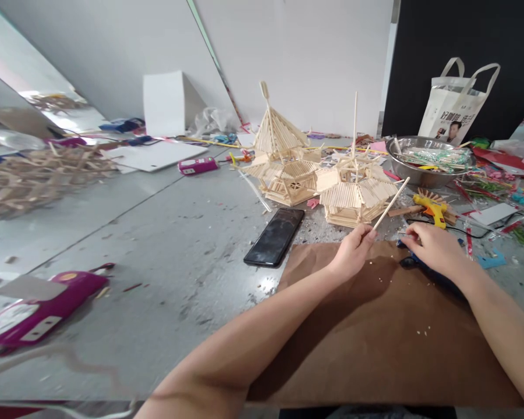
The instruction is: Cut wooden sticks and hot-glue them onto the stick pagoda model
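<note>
My left hand (356,249) is closed around the lower end of a thin wooden stick (392,202), which slants up to the right. My right hand (434,247) has its fingertips drawn together, and what they hold is too small to make out. Below its palm lies a dark blue tool (439,276), partly hidden by the hand and wrist. Just beyond my hands stands a small pavilion model (353,195) made of wooden sticks, with one upright stick on top. A taller stick pavilion (283,157) with a pointed roof stands behind it to the left.
Brown paper (367,337) with pale crumbs lies under my hands. A black phone (274,237) is left of it. At right are a yellow glue gun (431,209), a metal bowl (428,174) of packets and scattered craft scraps. A purple device (48,305) lies at far left.
</note>
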Available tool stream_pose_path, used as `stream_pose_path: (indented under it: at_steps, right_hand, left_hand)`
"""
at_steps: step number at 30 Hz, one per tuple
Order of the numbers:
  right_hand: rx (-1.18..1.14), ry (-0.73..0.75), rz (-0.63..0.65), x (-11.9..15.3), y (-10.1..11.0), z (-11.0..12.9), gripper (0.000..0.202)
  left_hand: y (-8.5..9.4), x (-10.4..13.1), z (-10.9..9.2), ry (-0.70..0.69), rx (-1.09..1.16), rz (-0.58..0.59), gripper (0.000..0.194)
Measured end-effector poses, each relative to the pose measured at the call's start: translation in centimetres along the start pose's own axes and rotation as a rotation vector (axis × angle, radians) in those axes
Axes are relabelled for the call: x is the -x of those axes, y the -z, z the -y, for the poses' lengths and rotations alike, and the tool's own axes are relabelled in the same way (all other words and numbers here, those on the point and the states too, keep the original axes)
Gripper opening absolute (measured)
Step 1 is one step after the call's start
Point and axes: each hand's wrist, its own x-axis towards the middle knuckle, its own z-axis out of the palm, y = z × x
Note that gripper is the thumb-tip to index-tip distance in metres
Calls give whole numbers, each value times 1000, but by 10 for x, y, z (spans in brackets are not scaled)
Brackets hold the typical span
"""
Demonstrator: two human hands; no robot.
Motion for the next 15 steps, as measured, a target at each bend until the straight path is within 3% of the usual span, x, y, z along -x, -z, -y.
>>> stream_pose_path:
  at_steps: [3,7,9,15]
  right_hand:
    - [327,-77,259,2,19,-11,31]
    - [432,-114,520,0,22,-23,34]
    - [414,-92,578,-1,19,-25,32]
    - [368,-55,594,-1,13,-22,35]
  left_hand:
    - [1,0,-2,6,53,-39,21]
    - [2,-2,3,16,89,-52,23]
    - [2,-4,6,13,101,-57,24]
    - [1,-9,14,29,116,-74,26]
